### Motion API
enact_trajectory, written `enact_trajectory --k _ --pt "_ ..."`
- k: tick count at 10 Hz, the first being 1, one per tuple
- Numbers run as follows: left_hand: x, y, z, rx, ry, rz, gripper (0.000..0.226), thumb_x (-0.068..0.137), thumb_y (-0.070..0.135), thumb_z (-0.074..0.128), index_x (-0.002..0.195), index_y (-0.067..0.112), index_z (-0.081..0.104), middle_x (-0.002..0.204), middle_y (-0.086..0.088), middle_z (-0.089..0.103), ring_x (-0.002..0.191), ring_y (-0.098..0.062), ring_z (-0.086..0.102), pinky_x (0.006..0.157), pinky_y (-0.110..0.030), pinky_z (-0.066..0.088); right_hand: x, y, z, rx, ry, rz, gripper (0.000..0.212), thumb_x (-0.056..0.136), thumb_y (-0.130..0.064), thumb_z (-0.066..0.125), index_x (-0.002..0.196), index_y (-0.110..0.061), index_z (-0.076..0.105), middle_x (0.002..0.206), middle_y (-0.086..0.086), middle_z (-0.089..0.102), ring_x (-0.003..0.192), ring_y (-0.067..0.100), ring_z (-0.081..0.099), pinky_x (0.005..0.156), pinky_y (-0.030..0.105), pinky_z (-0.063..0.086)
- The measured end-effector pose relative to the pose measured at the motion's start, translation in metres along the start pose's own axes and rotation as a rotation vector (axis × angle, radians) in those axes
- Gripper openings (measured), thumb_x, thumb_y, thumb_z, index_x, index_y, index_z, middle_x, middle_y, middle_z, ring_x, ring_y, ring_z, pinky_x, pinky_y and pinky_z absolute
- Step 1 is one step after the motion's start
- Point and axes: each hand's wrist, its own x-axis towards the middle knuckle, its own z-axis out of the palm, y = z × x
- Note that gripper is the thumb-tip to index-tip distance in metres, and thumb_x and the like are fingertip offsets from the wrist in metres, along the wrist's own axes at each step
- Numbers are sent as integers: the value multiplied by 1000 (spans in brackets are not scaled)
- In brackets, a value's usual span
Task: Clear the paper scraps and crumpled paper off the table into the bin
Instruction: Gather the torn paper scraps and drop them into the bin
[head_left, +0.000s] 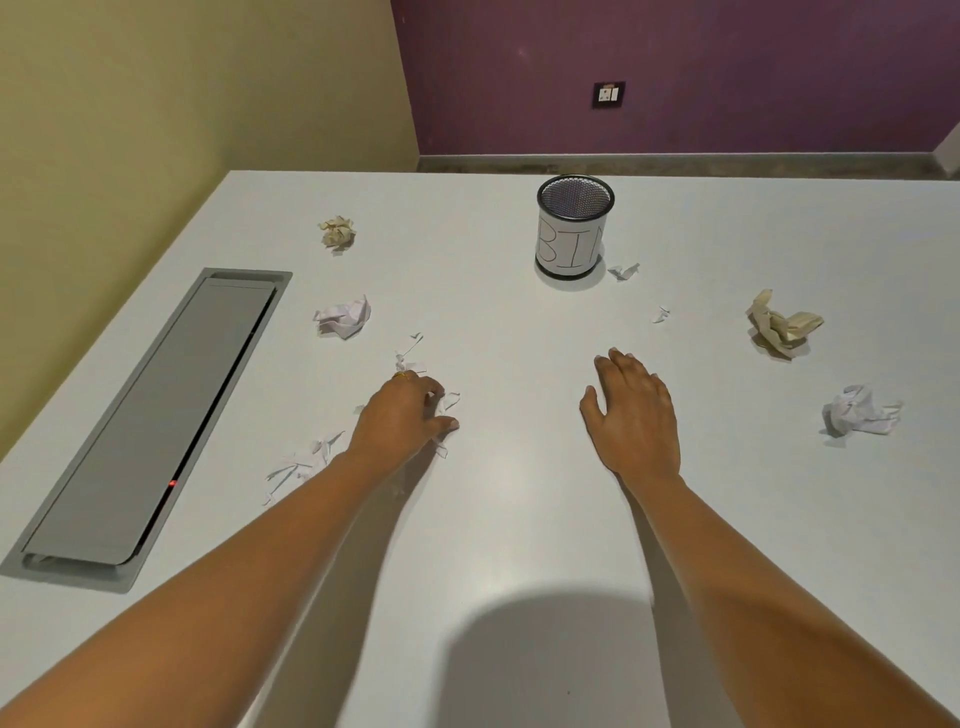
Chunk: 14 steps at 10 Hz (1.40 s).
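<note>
A mesh bin (574, 228) with a paper label stands upright at the far middle of the white table (509, 519). My left hand (402, 415) lies over small white paper scraps (448, 402), fingers curled onto them. More scraps (301, 465) lie left of that wrist. My right hand (635, 415) rests flat and open on the bare table, holding nothing. Crumpled balls: a beige one (337, 232) far left, a white one (343, 316) mid left, a beige one (782, 327) right, a white one (857, 412) further right. Tiny scraps (623, 271) lie beside the bin.
A grey recessed cable hatch (150, 415) with a small red light runs along the table's left side. A yellow wall stands left and a purple wall with a socket (608, 94) behind. The table's far edge lies just behind the bin.
</note>
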Motion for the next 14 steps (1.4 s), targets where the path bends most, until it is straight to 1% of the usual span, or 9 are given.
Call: enact_trajectory --k 2,4,5,6,7,8,10,12,14 --pt "4 6 6 102 81 34 15 87 14 58 99 7 66 97 -12 66 94 -28 59 70 -28 37 0 0 0 -9 10 2 43 93 -27 42 134 -12 44 146 7 41 138 20 33 115 40 22" --pt "12 13 2 119 60 43 19 84 3 53 88 3 71 92 -13 73 89 -29 64 72 -29 44 1 0 0 -13 10 4 43 93 -27 42 134 -13 45 146 7 42 138 20 33 115 40 23" --pt "21 27 -8 45 85 51 17 81 1 57 85 2 73 90 -14 75 86 -28 66 68 -23 40 1 0 0 -10 18 7 42 93 -26 43 133 -13 46 145 7 43 137 20 35 114 41 25" --pt "43 57 -26 -41 141 100 16 78 1 59 83 2 74 87 -15 75 85 -26 67 67 -18 39 0 0 0 -12 23 7 42 93 -26 44 132 -12 47 144 7 44 136 21 36 114 41 26" --pt "75 93 -47 -47 175 178 16 78 4 58 82 3 73 83 -15 74 82 -27 67 65 -19 39 0 -1 0 -34 20 2 42 93 -26 44 132 -12 47 144 7 44 136 22 37 113 42 27" --pt "106 128 -65 -28 234 253 17 80 5 57 87 2 72 89 -17 73 86 -29 66 71 -25 44 0 -1 0 -40 16 8 42 93 -26 43 133 -12 46 145 7 44 136 21 37 113 41 27" --pt "147 174 -77 26 299 286 21 84 1 53 94 0 70 99 -18 71 94 -30 66 83 -33 53 0 -1 1 -50 19 13 43 93 -27 42 133 -14 45 145 5 43 137 20 36 114 40 25" --pt "166 195 -71 66 286 291 20 86 3 56 101 1 69 106 -18 69 100 -30 64 90 -36 53 1 -1 2 -38 4 18 43 93 -27 41 135 -14 44 147 5 41 138 20 34 115 41 24" --pt "174 187 -59 43 268 255 27 89 11 58 113 -1 63 115 -19 66 107 -31 62 96 -36 50 1 -1 2 -19 12 23 43 92 -26 44 133 -13 46 145 6 43 137 21 36 114 42 25"
